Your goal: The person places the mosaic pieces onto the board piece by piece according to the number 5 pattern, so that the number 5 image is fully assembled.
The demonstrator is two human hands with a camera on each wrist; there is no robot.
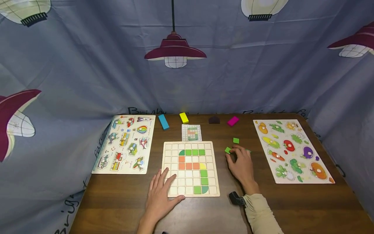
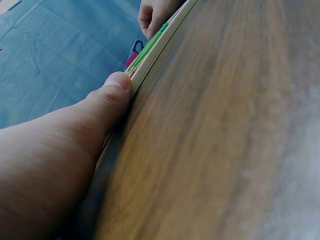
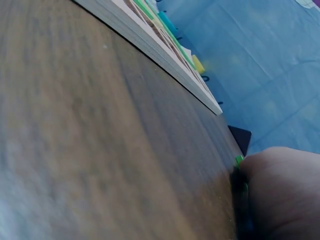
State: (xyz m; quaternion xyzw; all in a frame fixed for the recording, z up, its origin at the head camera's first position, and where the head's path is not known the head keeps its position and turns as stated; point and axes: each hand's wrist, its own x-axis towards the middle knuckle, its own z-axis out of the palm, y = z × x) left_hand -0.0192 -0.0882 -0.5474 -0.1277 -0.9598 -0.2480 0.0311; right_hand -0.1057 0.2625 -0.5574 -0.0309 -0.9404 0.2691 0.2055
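Observation:
A wooden grid board (image 1: 173,191) lies in the middle of the table, holding green, orange, yellow and teal tiles. My left hand (image 1: 160,196) rests on its lower left corner, fingers spread and thumb along the near edge. The thumb (image 2: 107,95) lies against that edge in the left wrist view. Right of the board, my right hand (image 1: 242,165) pinches a small green square tile (image 1: 227,150) between thumb and index finger. Another green tile (image 1: 236,140) lies just beyond, and a further one is mostly hidden behind the fingers. Above the board lies a pattern card (image 1: 191,133).
A vehicle puzzle board (image 1: 125,144) lies at left and a vegetable puzzle board (image 1: 293,151) at right. Along the back edge are a blue block (image 1: 163,122), a yellow block (image 1: 184,118), a black piece (image 1: 214,120) and a magenta block (image 1: 233,121).

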